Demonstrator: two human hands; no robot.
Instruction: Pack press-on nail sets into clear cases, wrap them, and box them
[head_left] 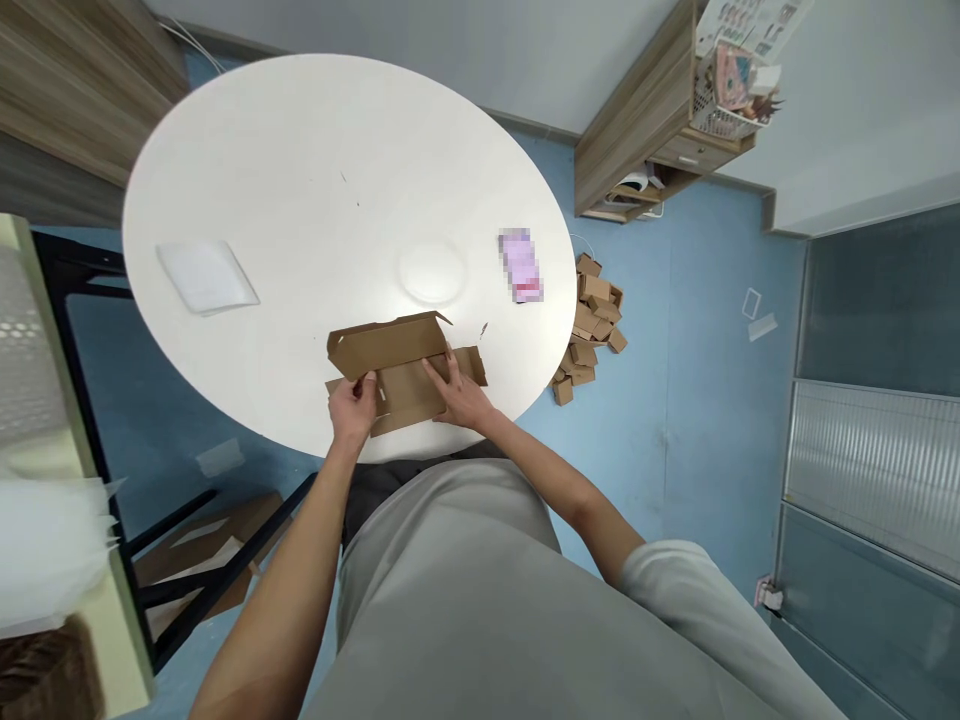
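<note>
Two hands of ours meet on one partly folded cardboard box (409, 385), which lies near our edge of the white oval surface (300, 150), its long far panel tilted up. Our left hand (354, 409) has its grip pinching the box's left end; our right hand (460, 398) lies over the right part, its grip spread and fingers touching the cardboard. Farther right, a pink and purple item (520, 262) is pixelated, so we cannot read its markings. Beside a white basket (714, 117) on the wooden cabinet (641, 105), a printed sheet (757, 25) carries print too small for us to read. Small brown boxes (598, 312) lie piled on the blue floor (697, 330).
</note>
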